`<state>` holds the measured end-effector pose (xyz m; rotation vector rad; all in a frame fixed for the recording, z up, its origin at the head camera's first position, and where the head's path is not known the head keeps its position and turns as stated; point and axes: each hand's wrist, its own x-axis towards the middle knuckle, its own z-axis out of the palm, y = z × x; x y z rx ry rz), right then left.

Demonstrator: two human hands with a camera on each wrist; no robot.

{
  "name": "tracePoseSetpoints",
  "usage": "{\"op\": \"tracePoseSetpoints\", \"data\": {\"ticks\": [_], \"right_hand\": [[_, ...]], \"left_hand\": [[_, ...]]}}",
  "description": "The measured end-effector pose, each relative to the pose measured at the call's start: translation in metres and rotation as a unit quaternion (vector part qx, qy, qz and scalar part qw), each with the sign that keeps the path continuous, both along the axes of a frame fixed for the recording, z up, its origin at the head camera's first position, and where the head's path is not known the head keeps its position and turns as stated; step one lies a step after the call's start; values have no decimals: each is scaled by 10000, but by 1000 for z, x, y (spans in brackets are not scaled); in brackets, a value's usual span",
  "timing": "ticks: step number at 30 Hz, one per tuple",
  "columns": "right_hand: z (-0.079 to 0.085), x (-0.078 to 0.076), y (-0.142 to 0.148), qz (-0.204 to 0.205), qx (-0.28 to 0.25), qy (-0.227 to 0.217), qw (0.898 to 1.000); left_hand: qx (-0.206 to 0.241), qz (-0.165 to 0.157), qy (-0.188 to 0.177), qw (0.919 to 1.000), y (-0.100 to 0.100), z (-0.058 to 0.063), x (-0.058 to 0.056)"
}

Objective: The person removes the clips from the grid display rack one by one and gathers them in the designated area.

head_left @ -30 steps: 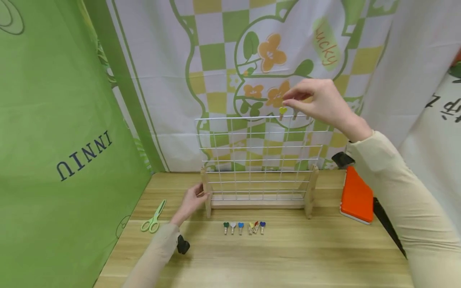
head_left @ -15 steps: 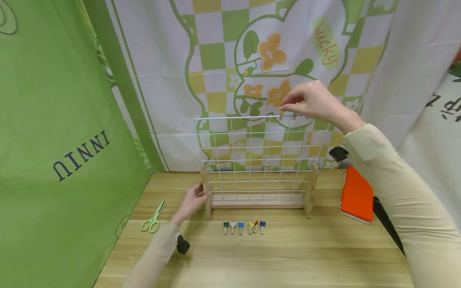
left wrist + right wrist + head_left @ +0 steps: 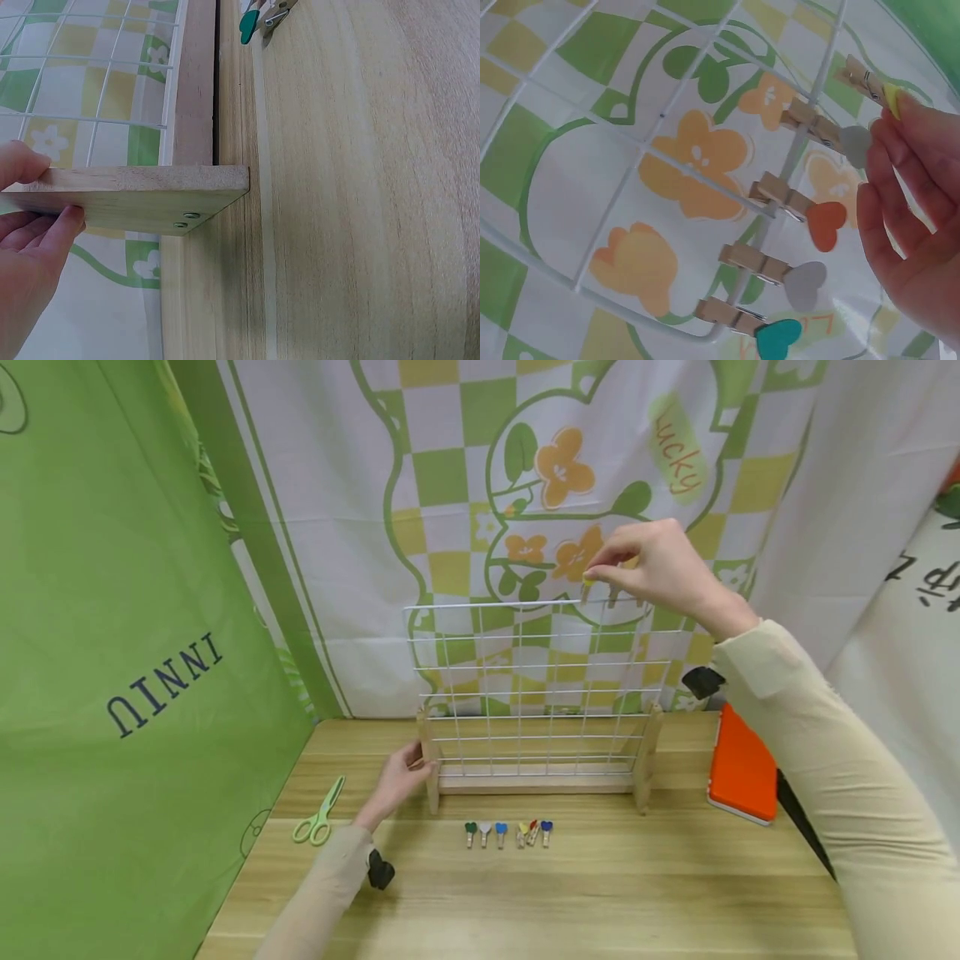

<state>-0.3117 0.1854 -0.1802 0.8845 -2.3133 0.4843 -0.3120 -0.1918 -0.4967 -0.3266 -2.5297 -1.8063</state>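
Note:
My right hand (image 3: 660, 564) pinches the yellow heart of a small wooden clothespin (image 3: 865, 80) between thumb and forefinger. Its wooden tips are close above the top wire of a white wire grid (image 3: 465, 607). Beside it, several heart-topped clothespins bite that wire, among them a grey one (image 3: 855, 146), an orange one (image 3: 826, 225) and a teal one (image 3: 778, 339). Low at the grid's left end, my left hand (image 3: 396, 782) grips the wooden side support (image 3: 142, 180), thumb on one face and fingers on the other.
In front of the stand, several clothespins lie in a row, from a dark green one (image 3: 470, 835) to a dark blue one (image 3: 547, 833). Green scissors (image 3: 321, 825) lie at the left. An orange-red notebook-like object (image 3: 742, 772) lies at the right, beneath my forearm. Cloth hangs behind.
My right fingers came down over the yellow heart and covered it, then rose slightly with the yellow clothespin. My left hand has stayed on the side support.

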Motion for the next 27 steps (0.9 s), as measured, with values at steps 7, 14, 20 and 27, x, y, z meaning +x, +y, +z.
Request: {"op": "tracePoseSetpoints", "data": {"ticks": [7, 14, 20, 27], "right_hand": [[-5, 18, 3, 161, -98, 72, 9998], [-39, 37, 2, 753, -207, 45, 9969], [-105, 38, -5, 1135, 89, -621, 9916], [-207, 37, -15, 1238, 237, -2293, 9652]], "left_hand": [[-22, -41, 0, 10000, 0, -2, -2], [48, -116, 19, 9999, 1, 0, -3], [4, -87, 13, 10000, 1, 0, -4], [-3, 4, -12, 10000, 0, 1, 0]]}}
